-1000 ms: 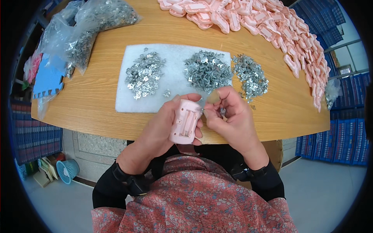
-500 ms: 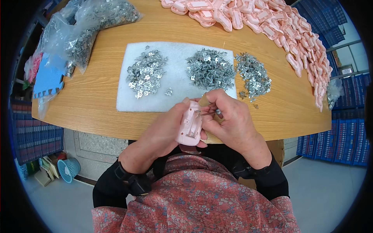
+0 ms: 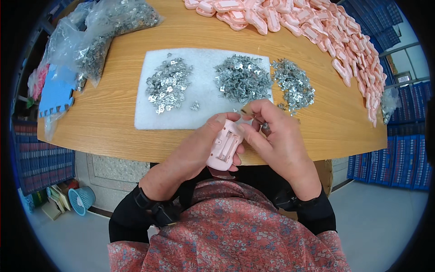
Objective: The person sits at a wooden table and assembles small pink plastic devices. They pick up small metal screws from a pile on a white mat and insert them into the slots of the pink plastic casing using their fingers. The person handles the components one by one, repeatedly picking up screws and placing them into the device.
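Pink casing (image 3: 218, 154) in the left hand (image 3: 199, 143), slim tool (image 3: 266, 127) in the right hand (image 3: 278, 138)

Spread across the middle, a wooden counter (image 3: 104, 122), edges bent by the lens. Along the far and right side, a long heap of pink shells (image 3: 317, 34). At far left, see-through bagging (image 3: 95, 41) with metal pieces inside, near a blue foam tile (image 3: 56, 93). Centred on the wood, a flat white mat (image 3: 201, 75). Resting on that, a left pile (image 3: 168, 86) and a middle pile (image 3: 242, 81) of small metal clips; just past the right edge, a right pile (image 3: 293, 86).

Above the counter's near edge, the casing, slightly tilted, with the long recessed compartment facing up. Wrapped firmly by the left grip, fingertips showing along the far side. Curled round the tool, the right grip, just beside the casing's upper end; impossible to tell if touching. Nearest the mat's front edge, a tiny cluster (image 3: 194, 106) of clips.

Looks light and stiff, in smooth plastic, so perhaps a little slippery; probably sturdy outside, weaker at the thin compartment walls. Best taken by the long outer sides, keeping the recess uncovered.

By count: one counter, one mat, one blue tile, three large clip piles, one tiny cluster, one held casing, one tool. Too many to count: heaped shells and loose clips.
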Available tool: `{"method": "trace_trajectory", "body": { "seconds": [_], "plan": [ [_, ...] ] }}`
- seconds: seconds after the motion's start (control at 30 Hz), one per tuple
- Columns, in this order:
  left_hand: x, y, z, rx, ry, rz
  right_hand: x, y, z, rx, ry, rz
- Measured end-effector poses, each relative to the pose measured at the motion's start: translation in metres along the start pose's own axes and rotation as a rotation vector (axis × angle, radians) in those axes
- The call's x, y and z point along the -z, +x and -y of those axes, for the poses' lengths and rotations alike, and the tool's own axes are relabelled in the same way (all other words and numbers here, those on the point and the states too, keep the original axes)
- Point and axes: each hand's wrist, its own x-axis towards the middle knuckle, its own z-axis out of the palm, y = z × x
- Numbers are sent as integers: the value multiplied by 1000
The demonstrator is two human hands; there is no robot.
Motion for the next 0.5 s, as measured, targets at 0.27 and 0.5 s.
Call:
{"method": "trace_trajectory", "body": {
  "seconds": [0.27, 0.5],
  "plan": [
    [-7, -5, 2, 19, 106, 42, -2, -12, -36, -296, 642, 183],
    [-12, -12, 2, -130, 449, 29, 3, -14, -42, -424, 735, 225]
  ]
}}
